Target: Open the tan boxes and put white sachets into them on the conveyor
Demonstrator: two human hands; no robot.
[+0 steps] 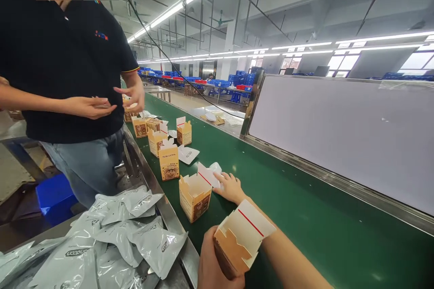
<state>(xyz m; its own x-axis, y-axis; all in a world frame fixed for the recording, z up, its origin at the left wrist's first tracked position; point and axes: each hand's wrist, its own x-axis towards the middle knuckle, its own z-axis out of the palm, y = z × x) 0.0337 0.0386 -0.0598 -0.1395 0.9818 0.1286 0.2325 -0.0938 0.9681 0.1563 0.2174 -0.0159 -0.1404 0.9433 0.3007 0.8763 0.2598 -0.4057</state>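
My left hand [215, 264] is wrapped round an orange-brown carton [237, 246] at the bottom of the view. The carton's top is open, and its white flap with a red strip stands up. My right hand [232, 188] reaches across the green belt with its fingers spread, at the edge of a silvery-white pouch [215, 168]. Whether the fingertips press on the pouch is hard to tell. Just left of that hand stands another open carton [195, 198], its red-striped flap raised. Behind it are a carton with a cartoon print [169, 162] and a flat pouch [188, 154].
Silvery pouches [115, 235] are heaped on a metal-edged surface at lower left. More open cartons [184, 132] line the green belt [305, 203]. A person in a dark shirt [74, 63] stands at left, hands over the belt's far end. A white panel [339, 131] rises along the right side.
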